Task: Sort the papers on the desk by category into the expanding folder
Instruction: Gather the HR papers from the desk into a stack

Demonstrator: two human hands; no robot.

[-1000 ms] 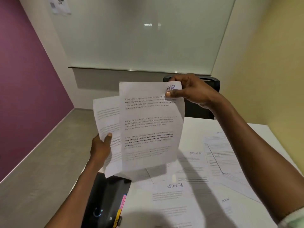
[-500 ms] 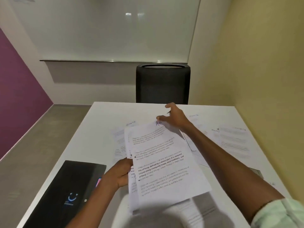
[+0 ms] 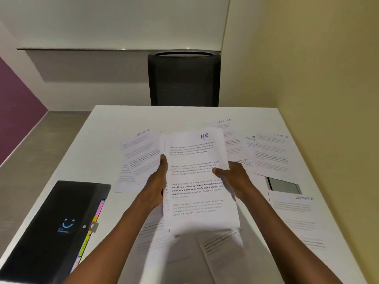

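Note:
I hold a small stack of printed sheets, the top one marked "HR" (image 3: 194, 175), above the middle of the white desk (image 3: 102, 136). My left hand (image 3: 156, 185) grips the stack's left edge and my right hand (image 3: 233, 177) grips its right edge. The black expanding folder (image 3: 53, 228) lies shut on the desk at the near left, with coloured tabs along its right side. Loose sheets marked "SPORTS" lie to the left (image 3: 141, 152), at the far right (image 3: 270, 152) and near right (image 3: 295, 214).
A black chair (image 3: 184, 78) stands behind the desk's far edge. A yellow wall runs close along the desk's right side. A grey flat object (image 3: 284, 186) pokes out from under the right-hand papers. More sheets (image 3: 223, 249) lie under my forearms.
The papers came down from in front of my face to just above the desk. My right hand moved from the top corner to the right edge, and the sheets are now squared together.

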